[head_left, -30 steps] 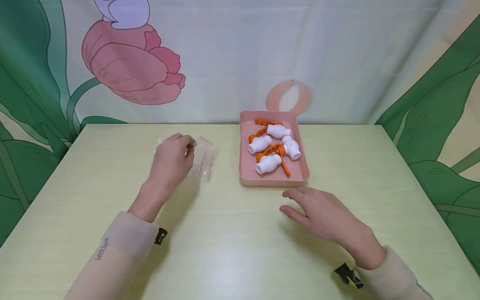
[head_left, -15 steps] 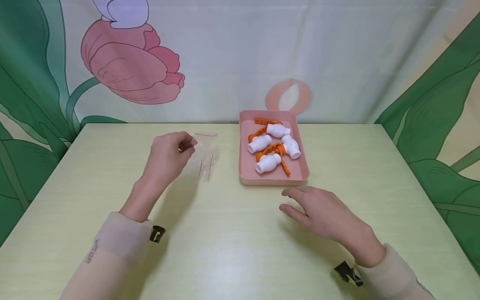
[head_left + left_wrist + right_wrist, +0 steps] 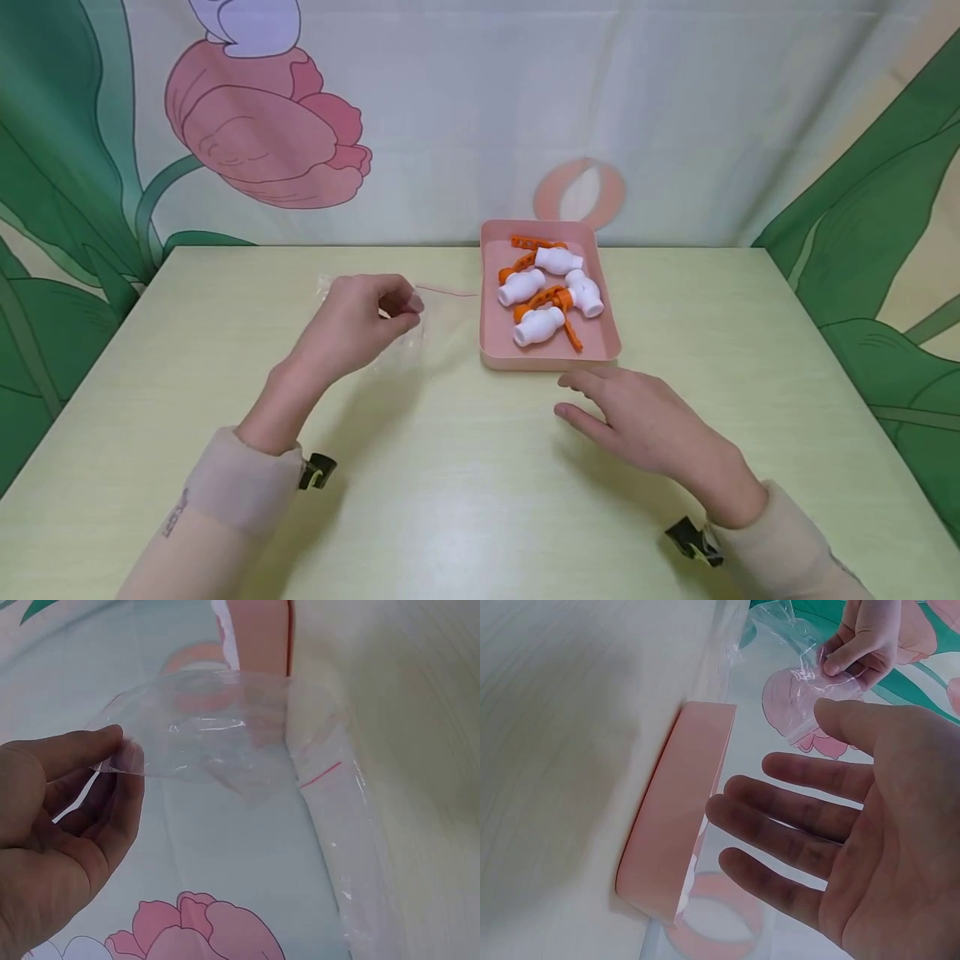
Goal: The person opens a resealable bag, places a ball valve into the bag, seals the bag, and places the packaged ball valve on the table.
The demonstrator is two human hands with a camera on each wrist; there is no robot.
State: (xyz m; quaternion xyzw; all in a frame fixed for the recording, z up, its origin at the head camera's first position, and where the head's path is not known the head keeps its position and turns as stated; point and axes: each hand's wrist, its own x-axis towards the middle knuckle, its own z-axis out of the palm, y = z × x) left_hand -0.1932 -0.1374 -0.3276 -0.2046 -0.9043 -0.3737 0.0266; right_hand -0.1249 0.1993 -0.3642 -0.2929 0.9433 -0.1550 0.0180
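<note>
A left hand (image 3: pixel 356 325) pinches a clear bag (image 3: pixel 202 735) over a pale bench (image 3: pixel 465 467), left of a tray (image 3: pixel 547 364) of white-and-orange valves (image 3: pixel 538 326). The right hand (image 3: pixel 641 421) hovers relaxed before the tray; a flower-printed curtain (image 3: pixel 450 125) hangs behind the bench.

Indoor workspace: table (image 3: pixel 465 500), flower-printed cloth (image 3: pixel 442 117)

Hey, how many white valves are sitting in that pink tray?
4, all in the pink tray: a back valve, a left valve, a right valve and a front valve. None appears hidden.
</note>
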